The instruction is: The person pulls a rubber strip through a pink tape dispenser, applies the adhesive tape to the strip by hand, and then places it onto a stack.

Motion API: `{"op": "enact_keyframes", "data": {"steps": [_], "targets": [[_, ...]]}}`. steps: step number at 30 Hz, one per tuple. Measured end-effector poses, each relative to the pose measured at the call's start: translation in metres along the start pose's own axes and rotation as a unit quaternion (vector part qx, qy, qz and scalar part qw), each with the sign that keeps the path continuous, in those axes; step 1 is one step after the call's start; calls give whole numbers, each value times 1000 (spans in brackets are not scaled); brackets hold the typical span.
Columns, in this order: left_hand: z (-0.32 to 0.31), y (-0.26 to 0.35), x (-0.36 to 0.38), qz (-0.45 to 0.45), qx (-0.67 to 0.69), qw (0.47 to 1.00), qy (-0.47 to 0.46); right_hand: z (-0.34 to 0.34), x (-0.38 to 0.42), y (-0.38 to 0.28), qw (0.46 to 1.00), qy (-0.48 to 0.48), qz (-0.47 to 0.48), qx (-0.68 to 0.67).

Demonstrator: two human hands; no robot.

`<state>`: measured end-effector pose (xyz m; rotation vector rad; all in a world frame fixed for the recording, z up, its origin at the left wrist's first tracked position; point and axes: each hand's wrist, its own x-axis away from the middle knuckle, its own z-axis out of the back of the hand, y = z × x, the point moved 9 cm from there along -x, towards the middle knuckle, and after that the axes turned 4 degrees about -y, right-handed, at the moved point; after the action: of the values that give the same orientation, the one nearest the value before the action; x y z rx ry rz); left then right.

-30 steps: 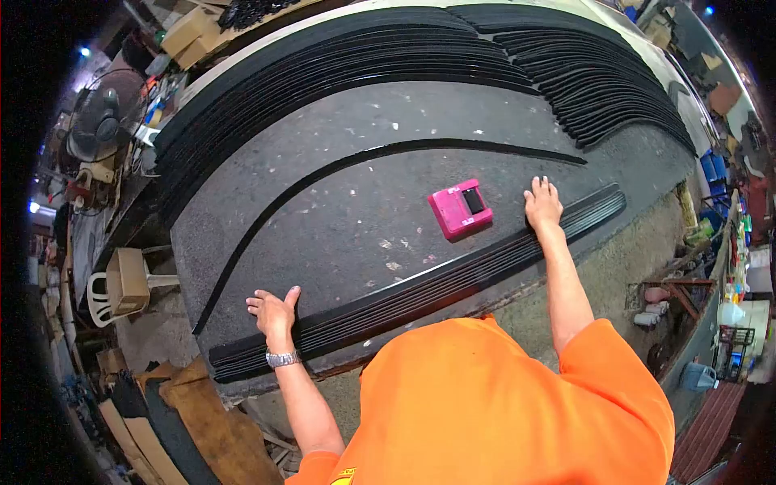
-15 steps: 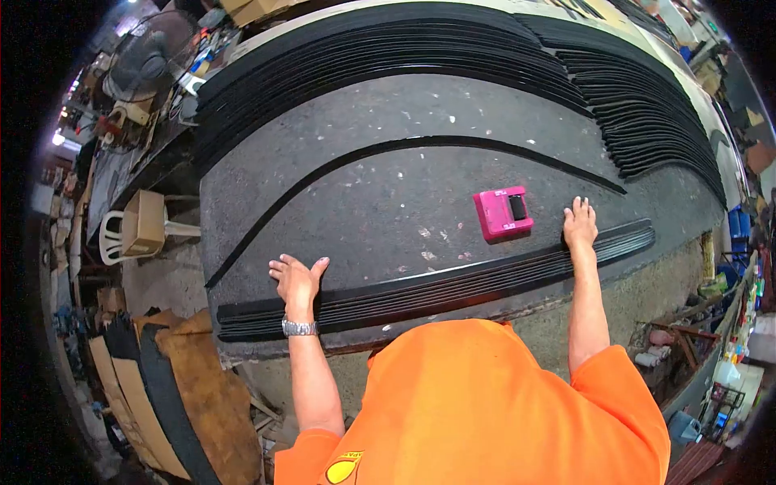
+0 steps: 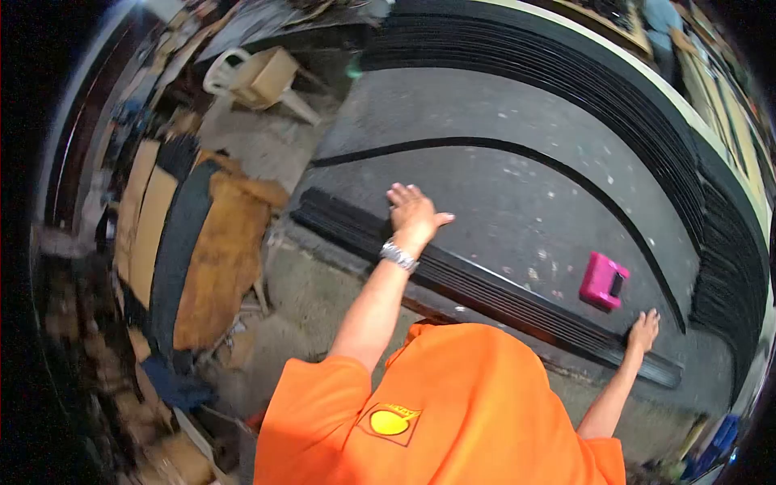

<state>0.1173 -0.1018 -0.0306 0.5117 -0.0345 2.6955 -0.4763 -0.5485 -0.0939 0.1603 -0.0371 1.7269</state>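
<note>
My left hand (image 3: 415,217) lies over the left part of a row of long black strips (image 3: 501,289) along the table's near edge. Its fingers are spread and nothing is in them. A metal-banded watch (image 3: 399,255) circles that wrist. Toward the other end of the same strips, my right hand (image 3: 644,330) rests with its fingers stretched out, also holding nothing. A pink block-shaped device with a black part (image 3: 603,281) stands on the table to the left of my right hand. Beyond both hands, one single black strip (image 3: 485,144) lies in an arc.
Stacked black strips (image 3: 550,69) line the far side of the dark table (image 3: 453,101), with more strips (image 3: 727,267) at right. A cardboard box (image 3: 264,78) sits on a white plastic chair (image 3: 226,71). Brown and black sheets (image 3: 222,275) lean at left. A person (image 3: 664,32) is at top right.
My view has swung to the left, so the table appears rotated and more of the left side shows. Both hands stay near the strips, fingers still extended.
</note>
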Motion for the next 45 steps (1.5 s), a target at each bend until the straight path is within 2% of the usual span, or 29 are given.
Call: {"op": "enact_keyframes", "data": {"steps": [1,5,13,15,16,18,19,20,22,25,28,37,45], "targets": [[-2,0,-2,-3,9,1000,-8,-17,-14,13,1000,2,13,8],[-4,-1,-8,12,25,999,-41,-10,-16,6,1000,-26,3,15],[1,-2,0,-2,32,999,-5,10,2,-6,999,-38,-31,-11],[11,6,8,-29,-16,999,11,6,-4,-9,999,-28,21,31],[17,10,12,-46,-29,999,-1,13,3,-13,999,5,51,-2],[22,17,13,-67,-44,997,-1,62,45,-38,997,-19,-38,-62],[12,16,7,-107,-91,984,110,52,39,-33,998,1,-16,-56],[7,9,2,-90,-69,988,100,38,30,-26,999,-14,-32,-2],[-2,3,-6,-63,-62,995,54,41,33,-30,998,-37,-56,-13],[-2,-3,-11,-24,-39,999,-9,35,33,-29,998,-19,-61,-29],[4,-1,-5,-13,-54,998,-35,37,37,-31,996,-2,-57,-64],[-9,-6,-23,-24,-90,995,-36,33,34,-24,996,4,-62,-60],[-8,-6,-16,-27,-76,996,-24,39,38,-28,993,-28,-76,-84]]}}
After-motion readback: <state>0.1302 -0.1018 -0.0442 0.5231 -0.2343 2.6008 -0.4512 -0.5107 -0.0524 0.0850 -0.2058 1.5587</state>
